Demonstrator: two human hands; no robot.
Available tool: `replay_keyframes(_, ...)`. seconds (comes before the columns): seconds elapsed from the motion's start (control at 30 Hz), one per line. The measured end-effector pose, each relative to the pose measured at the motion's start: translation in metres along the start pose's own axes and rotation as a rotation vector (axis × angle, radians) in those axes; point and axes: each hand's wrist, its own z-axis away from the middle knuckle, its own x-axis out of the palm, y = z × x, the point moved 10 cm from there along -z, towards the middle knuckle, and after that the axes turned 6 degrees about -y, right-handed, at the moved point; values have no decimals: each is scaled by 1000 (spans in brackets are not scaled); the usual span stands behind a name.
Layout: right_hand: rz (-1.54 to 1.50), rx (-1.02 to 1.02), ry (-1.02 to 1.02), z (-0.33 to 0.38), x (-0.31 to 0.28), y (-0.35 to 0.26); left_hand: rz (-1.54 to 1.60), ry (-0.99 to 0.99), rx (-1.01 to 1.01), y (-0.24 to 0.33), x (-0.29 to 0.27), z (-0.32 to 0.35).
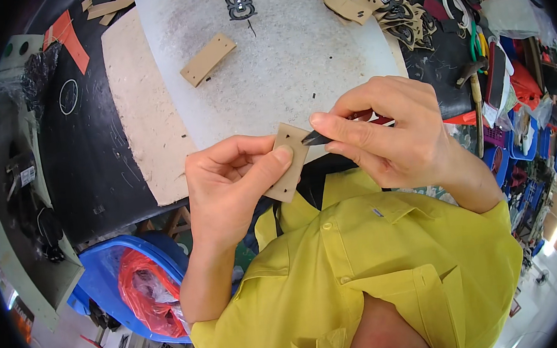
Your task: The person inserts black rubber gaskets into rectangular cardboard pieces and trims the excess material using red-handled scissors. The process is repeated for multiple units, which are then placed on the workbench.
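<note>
My left hand (230, 178) pinches a tan rectangular piece (284, 185), leather-like, between thumb and fingers. Small dark holes mark it near its ends, and it is tilted close to my body at the table's front edge. In my right hand (396, 132) is a small pair of pliers (317, 138) with red handles and a dark metal tip. That tip touches the piece's right edge near its upper end. My fingers hide most of the handles. Another tan rectangular piece (208, 59) with holes lies on the white sheet ahead of my hands.
The white sheet (271, 76) overlaps a beige board (146, 112) on the black table (88, 163). A black openwork ornament (239, 4) lies at the far side. Tan pieces (346, 5) and black ornaments (404, 23) pile up far right. Below left stands a blue tub (106, 266) with red plastic.
</note>
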Motion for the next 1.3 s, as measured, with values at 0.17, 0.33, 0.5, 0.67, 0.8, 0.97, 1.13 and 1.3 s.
replay_keyframes(0.17, 2, -21, -59, -2, 2, -1, -49, 8, 17, 5, 2, 3)
replay_keyframes(0.33, -377, 316, -275, 0, 21, 34, -781, 140, 466, 56, 23, 20)
replay_keyframes(0.5, -231, 234, 114, -2, -6, 17, -169, 146, 215, 28, -13, -3)
replay_keyframes(0.67, -185, 45, 41, -2, 12, -8, -47, 86, 237, 25, -7, -4)
replay_keyframes(0.8, -166, 45, -22, -1, 15, -10, -99, 79, 226, 29, 0, -1)
replay_keyframes(0.97, -210, 86, -138, -1, 27, -3, -370, 158, 331, 37, 7, 7)
replay_keyframes(1.13, -161, 308, -321, 0, 39, 12, -718, 275, 571, 55, 24, 18)
replay_keyframes(1.3, -870, 598, -71, 15, 59, 50, 46, 256, 463, 24, -11, 5)
